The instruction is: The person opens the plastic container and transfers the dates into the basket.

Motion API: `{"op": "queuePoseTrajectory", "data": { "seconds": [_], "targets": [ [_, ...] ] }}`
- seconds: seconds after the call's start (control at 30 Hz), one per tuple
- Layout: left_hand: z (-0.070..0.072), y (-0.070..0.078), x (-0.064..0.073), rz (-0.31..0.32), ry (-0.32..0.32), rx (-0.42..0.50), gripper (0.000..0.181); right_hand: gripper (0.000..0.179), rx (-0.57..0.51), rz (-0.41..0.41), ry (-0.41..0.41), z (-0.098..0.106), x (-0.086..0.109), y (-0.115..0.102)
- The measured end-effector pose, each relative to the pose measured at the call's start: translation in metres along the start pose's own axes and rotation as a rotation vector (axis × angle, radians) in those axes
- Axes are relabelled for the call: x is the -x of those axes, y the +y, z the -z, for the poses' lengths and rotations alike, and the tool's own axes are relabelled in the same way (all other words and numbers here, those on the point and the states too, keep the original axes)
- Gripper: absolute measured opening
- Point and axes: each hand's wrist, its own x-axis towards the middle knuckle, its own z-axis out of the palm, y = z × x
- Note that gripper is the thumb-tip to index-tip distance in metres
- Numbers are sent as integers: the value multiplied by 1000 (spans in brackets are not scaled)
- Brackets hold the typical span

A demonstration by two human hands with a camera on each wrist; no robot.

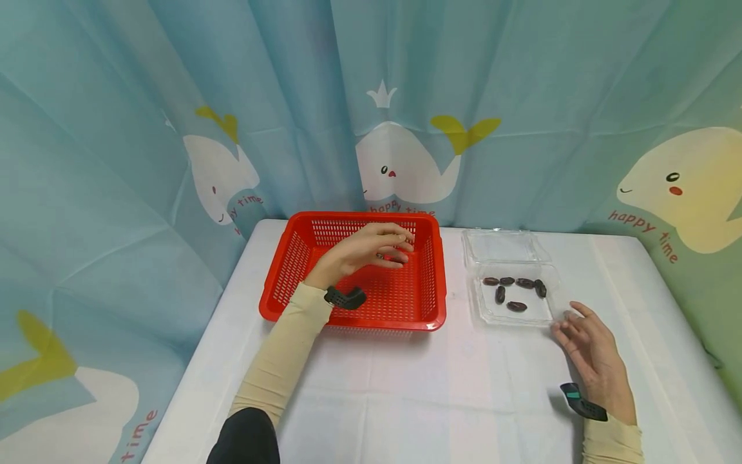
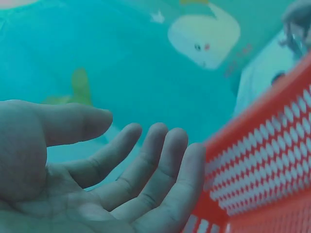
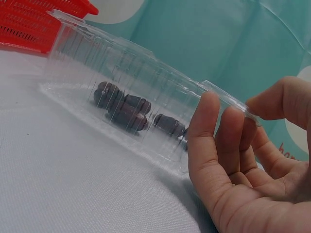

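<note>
My left hand (image 1: pixel 371 248) hovers over the red plastic basket (image 1: pixel 353 325), fingers loosely bent and apart. In the left wrist view the palm and the spread fingers (image 2: pixel 167 155) hold nothing. A small dark red spot shows just under those fingers in the head view. To the right, a clear hinged plastic box (image 1: pixel 484 312) lies with its lid (image 1: pixel 501 246) folded back. Several dark brown dates (image 1: pixel 517 306) lie inside it. My right hand (image 1: pixel 597 351) is at the box's front right corner, thumb and fingers pinching its rim in the right wrist view.
A white cloth (image 1: pixel 429 393) covers the table. Behind it and along both sides hang blue-green curtains (image 1: pixel 539 96) with whale prints, close to the table's back edge. The basket stands left of the box, with a strip of cloth between them.
</note>
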Motion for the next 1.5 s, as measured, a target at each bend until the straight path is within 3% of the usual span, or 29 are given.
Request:
{"op": "queuePoseTrajectory", "data": {
  "seconds": [0.27,0.5,0.83,0.93,1.17,1.5],
  "targets": [
    [-34,1,-6,-119,-60,7,34,33,-6,9,-13,-2,1,0],
    [-66,-2,-11,-201,-39,-26,30,33,-9,4,-13,0,0,0],
    [-113,-4,-22,-244,16,-94,26,33,-38,24,-55,-2,-1,-1],
    [-128,-9,-27,-261,51,-194,22,32,-35,19,-50,-2,-2,-1],
    [-155,-25,-36,-304,154,-569,21,29,33,-17,-5,-1,0,-1],
    [-186,-56,-59,-377,322,-961,22,28,58,-20,-5,-1,2,-2]
  ]
}}
